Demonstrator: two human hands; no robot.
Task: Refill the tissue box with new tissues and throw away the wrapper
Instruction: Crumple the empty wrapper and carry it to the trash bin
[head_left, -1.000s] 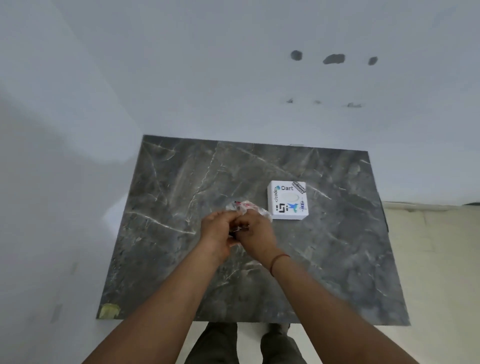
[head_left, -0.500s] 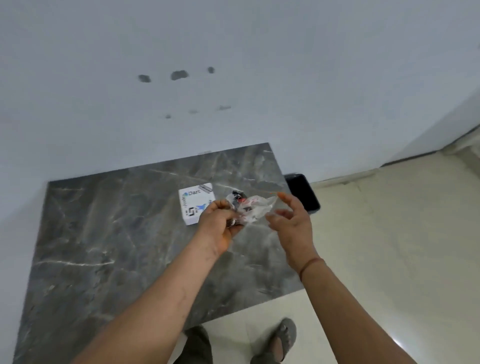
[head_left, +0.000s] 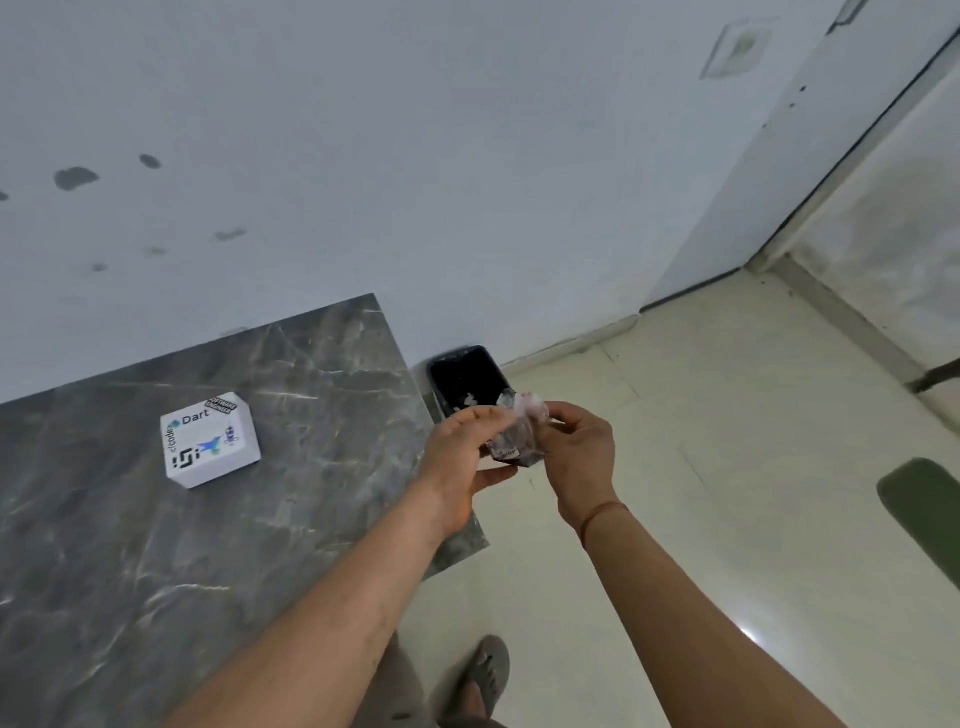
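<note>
Both hands pinch the crumpled wrapper (head_left: 521, 430), left hand (head_left: 464, 457) and right hand (head_left: 578, 453) closed on it, past the table's (head_left: 156, 545) right edge; best balled tight, then dropped squarely over the black bin (head_left: 467, 382).

Both hands have carried the crumpled wrapper (head_left: 517, 434) off the bench (head_left: 156, 545), past its right edge, and now hold it above the black bin (head_left: 465, 379) on the floor. The right hand (head_left: 579, 457), which had let go half a second ago, pinches the wrapper again opposite the left hand (head_left: 462, 467). The tissue box (head_left: 210, 446) now lies well to their left.
</note>
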